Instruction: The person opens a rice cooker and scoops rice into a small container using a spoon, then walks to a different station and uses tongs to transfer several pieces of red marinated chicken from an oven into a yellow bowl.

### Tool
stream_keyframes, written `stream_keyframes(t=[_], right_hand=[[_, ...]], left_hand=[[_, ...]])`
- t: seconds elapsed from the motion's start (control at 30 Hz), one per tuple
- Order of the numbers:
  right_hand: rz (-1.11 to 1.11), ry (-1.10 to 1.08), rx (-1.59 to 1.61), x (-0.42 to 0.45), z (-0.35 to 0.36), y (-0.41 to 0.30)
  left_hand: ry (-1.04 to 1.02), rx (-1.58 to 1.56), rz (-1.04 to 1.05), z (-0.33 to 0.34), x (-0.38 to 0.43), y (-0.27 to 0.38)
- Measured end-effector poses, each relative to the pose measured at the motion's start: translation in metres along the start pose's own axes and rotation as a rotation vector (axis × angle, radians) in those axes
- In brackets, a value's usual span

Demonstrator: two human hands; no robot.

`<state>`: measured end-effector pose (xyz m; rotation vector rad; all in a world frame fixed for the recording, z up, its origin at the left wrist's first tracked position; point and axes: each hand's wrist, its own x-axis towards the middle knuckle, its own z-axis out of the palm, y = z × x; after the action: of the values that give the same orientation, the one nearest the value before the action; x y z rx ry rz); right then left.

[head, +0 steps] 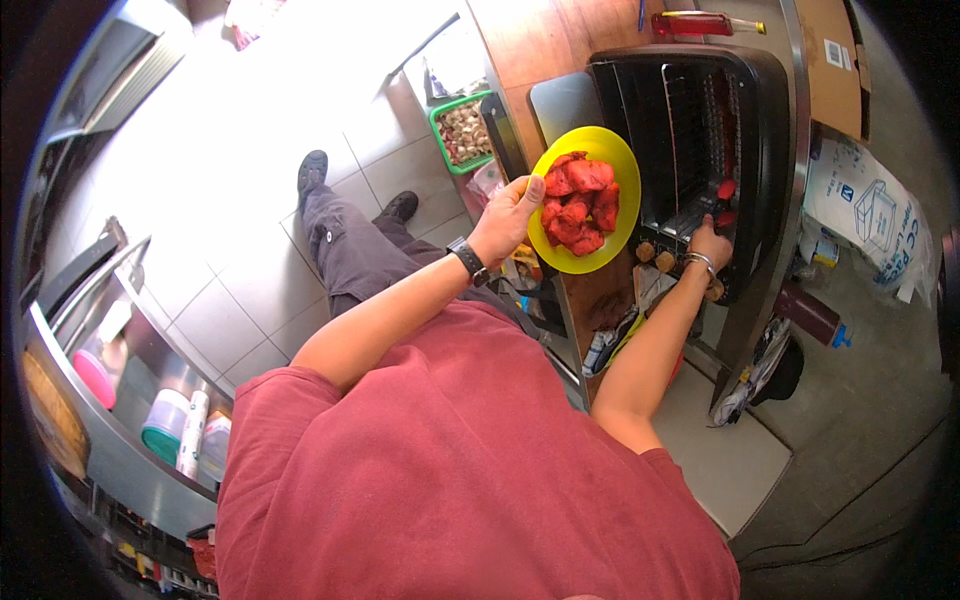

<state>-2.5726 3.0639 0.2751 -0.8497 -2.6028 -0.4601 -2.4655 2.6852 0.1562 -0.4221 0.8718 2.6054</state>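
Note:
My left hand [508, 223] grips the rim of a yellow plate [628, 174], thumb on top. Several chunks of red-coated meat [581, 202] are heaped on the plate, which is held just in front of a black countertop oven [765, 165]. Inside the oven, a wire rack [673, 127] shows through the open front. My right hand [709, 244] reaches into its near end, fingers against the tray [688, 217]. Two red pieces [725, 189] lie right by these fingertips. Whether the fingers pinch the nearer piece is unclear.
Brown oven knobs [665, 261] sit beside my right wrist. A grey board [564, 106] leans behind the plate. Beyond the oven are a bottle of red liquid [694, 24], a cardboard box [829, 71] and a plastic-wrapped pack [862, 202]. A green basket of garlic [463, 133] stands below the counter.

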Motion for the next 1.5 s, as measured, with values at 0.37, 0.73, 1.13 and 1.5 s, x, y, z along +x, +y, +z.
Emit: stream_keyframes(t=[0.37,0.73,1.13,1.5], right_hand=[[0.151,-0.377,0.298,-0.098,-0.116,-0.017],[-0.11,-0.215,0.086,-0.112,-0.141,-0.025],[-0.121,-0.292,-0.137,-0.092,-0.149,-0.044],[-0.037,-0.095,0.247,-0.059,-0.039,0.036]], left_hand=[[-0.044,-0.046,-0.126,0.009,0.004,0.002],[-0.062,0.034,-0.181,0.018,-0.003,0.009],[-0.041,0.122,-0.15,0.011,-0.009,0.002],[-0.089,0.052,-0.095,0.018,-0.007,0.01]])
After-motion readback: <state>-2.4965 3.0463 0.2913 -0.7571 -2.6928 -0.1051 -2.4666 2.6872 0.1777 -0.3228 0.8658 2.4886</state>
